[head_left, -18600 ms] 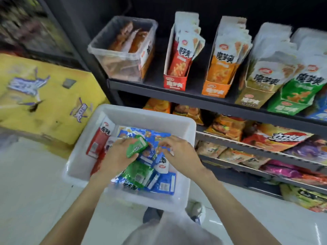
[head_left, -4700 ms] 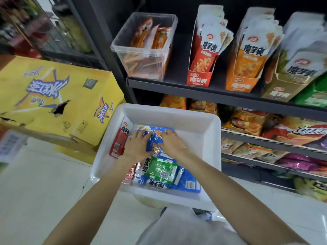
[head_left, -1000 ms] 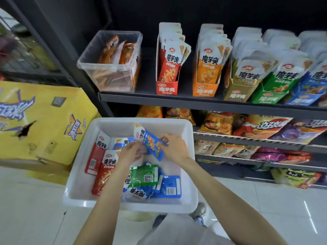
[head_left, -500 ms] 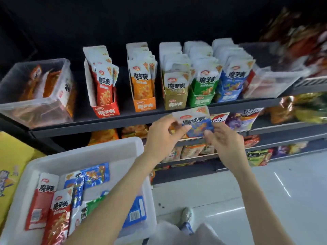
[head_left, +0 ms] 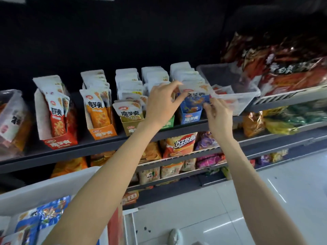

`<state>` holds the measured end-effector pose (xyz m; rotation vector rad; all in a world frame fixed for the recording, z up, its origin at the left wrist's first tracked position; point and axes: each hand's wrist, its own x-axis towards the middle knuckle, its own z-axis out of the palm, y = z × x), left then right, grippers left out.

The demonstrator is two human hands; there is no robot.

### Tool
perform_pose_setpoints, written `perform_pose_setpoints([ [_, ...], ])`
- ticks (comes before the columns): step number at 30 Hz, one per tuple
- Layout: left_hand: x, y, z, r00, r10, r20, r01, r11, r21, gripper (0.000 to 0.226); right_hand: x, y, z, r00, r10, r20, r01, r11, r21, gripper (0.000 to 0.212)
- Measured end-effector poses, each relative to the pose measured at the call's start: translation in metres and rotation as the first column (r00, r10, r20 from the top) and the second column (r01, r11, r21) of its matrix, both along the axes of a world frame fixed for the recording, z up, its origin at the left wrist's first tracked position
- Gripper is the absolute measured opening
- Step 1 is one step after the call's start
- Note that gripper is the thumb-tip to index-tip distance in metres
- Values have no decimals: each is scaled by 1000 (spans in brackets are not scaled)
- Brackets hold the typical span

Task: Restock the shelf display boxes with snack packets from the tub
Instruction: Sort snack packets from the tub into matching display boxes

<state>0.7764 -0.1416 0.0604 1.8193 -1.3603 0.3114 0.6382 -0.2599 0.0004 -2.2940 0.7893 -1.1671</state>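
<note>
Head view: left hand (head_left: 161,103) and right hand (head_left: 218,114) pinching blue packet (head_left: 194,99).

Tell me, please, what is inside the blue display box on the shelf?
The blue display box holds a row of upright white-topped packets; both hands pinch a blue packet at its front. The box wall hides their lower parts.

shelf count: five display boxes in a row, red (head_left: 59,141), orange (head_left: 102,132), tan (head_left: 131,128), green (head_left: 166,123), blue (head_left: 191,117). two clear bins (head_left: 235,96), one each end (head_left: 9,110). one white tub (head_left: 46,188). two hands (head_left: 161,105) up (head_left: 219,114). blue packets too jumbled to count.
</note>
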Motion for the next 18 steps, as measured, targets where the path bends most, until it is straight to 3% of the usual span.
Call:
perform_pose_setpoints([
  [4,8,-5,-4,981,99,167,-105,994,26,28,9,-11,-13,995,-2,-96,-2,999,-43,19],
  [8,10,-14,1,927,166,337,-192,981,43,34,12,-15,-16,995,-63,-74,59,997,-53,20],
  [12,17,-19,13,942,145,303,-178,980,86,35,20,-15,-13,996,-47,-80,49,999,18,15],
  [15,22,-21,10,957,110,267,-174,957,233,38,20,-16,-14,981,-73,-182,72,997,-17,15],
  [18,24,-24,10,943,123,309,-208,943,261,37,20,-9,-12,976,-111,-187,107,994,-31,16],
])
